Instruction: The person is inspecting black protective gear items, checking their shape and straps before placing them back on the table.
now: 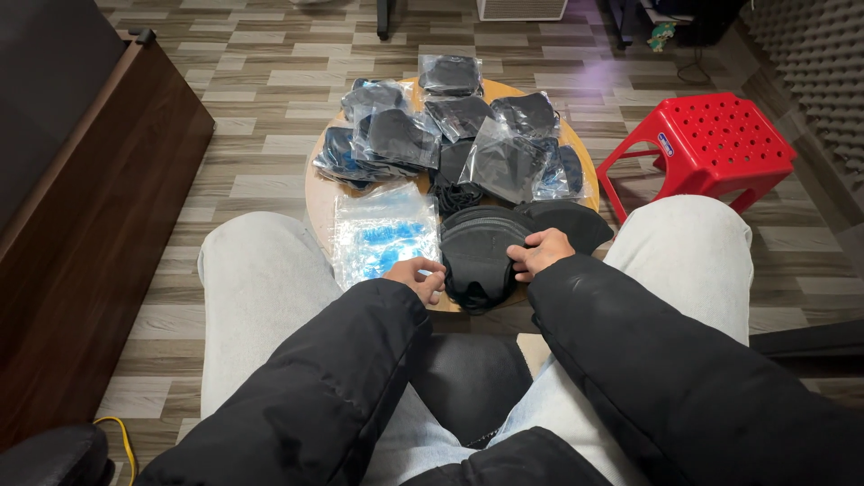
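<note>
black cloth piece [475,256] on near edge of small round wooden table [315,193], between both knees. left hand [417,277] pinching its left side, right hand [538,252] gripping its top right, fingers closed on soft cloth. just left, flat stack of clear plastic bags [385,234] with blue inside. behind, shiny bags of black pieces [450,135] piled up. red plastic stool [706,144] with holes, off right.

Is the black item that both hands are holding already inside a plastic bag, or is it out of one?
Out. The black item lies bare under the left hand and right hand, with no shiny film over it, unlike the bagged pieces behind.
</note>
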